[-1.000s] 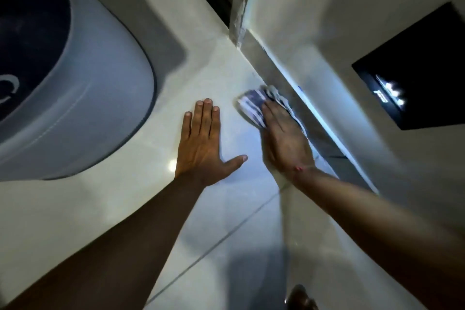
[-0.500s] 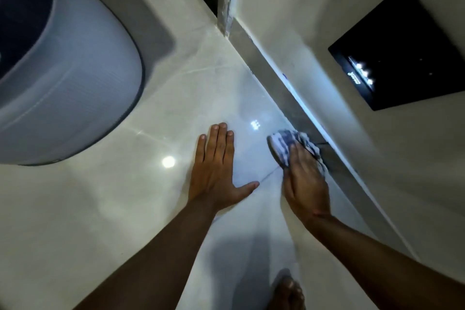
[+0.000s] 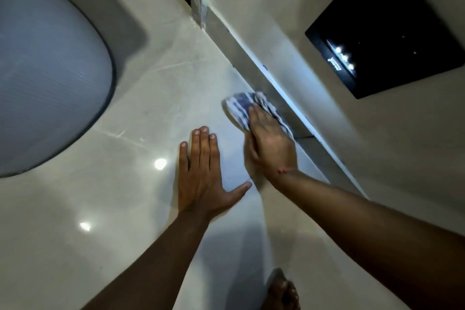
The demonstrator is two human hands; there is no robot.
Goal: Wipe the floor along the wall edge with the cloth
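1. We see a crumpled blue-and-white patterned cloth (image 3: 240, 108), bunched into a flattened wad, lying on the floor directly beside the base of the wall.
2. We note the glossy pale-beige tiled floor (image 3: 141, 113), marked by thin grout lines and bright light reflections.
3. We observe a grey skirting strip (image 3: 239, 50) running diagonally along the off-white wall (image 3: 289, 20); the cloth's far edge touches this strip.
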